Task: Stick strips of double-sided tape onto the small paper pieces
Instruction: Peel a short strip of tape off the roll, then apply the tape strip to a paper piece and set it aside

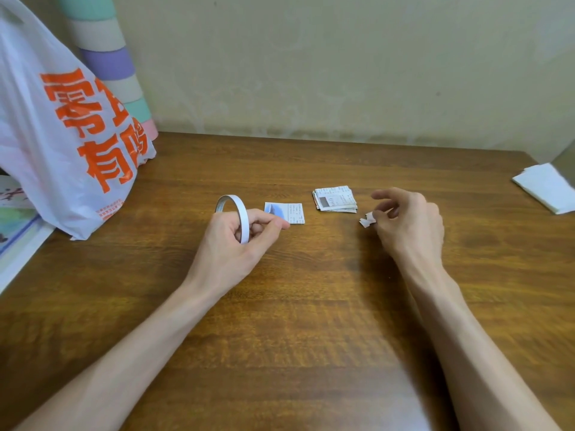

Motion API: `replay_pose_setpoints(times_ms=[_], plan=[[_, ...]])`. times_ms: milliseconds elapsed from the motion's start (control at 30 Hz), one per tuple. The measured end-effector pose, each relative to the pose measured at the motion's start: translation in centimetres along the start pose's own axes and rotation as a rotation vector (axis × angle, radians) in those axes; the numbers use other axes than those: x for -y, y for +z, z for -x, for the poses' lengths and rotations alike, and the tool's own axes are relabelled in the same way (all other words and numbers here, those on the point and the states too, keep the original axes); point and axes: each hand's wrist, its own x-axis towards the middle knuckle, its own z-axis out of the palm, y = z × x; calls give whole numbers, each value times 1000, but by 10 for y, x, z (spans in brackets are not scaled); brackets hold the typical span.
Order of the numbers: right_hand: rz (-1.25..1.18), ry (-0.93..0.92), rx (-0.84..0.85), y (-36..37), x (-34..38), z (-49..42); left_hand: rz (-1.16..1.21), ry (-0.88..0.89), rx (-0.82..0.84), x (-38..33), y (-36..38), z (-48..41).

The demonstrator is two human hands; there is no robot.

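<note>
My left hand (241, 234) grips a thin white ring of double-sided tape (238, 209), its fingers curled through the ring. Just right of that hand a single small printed paper piece (291, 213) lies flat on the wooden table (311, 306); my thumb tip reaches its near left corner. Farther right sits a small stack of similar paper pieces (335, 199). My right hand (410, 222) hovers right of the stack and pinches a crumpled white scrap (367, 219) at its fingertips.
A white plastic bag with orange lettering (62, 135) stands at the table's left, with a pastel striped roll (118, 66) behind it and printed sheets (15, 219) under it. Folded white tissue (547, 188) lies at the right edge. A wall rises behind.
</note>
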Motion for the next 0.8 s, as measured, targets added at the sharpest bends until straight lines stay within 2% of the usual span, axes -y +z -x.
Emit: replay_pose_setpoints(times_ms=[200, 300, 433, 567, 667, 800], plan=[[-102, -67, -3, 2, 3, 2, -21, 26, -9, 0, -1, -1], [-266, -153, 57, 7, 9, 6, -37, 42, -29, -1, -2, -1], [-615, -152, 283, 13, 30, 21, -56, 22, -87, 3, -3, -5], [-1057, 45, 625, 7, 48, 41, -59, 17, -95, 4, -5, -5], [-1201, 118, 815, 4, 54, 48, -47, 39, -50, 0, -5, -4], [-1281, 150, 882, 4, 58, 50, -21, 78, 8, -7, -5, -1]])
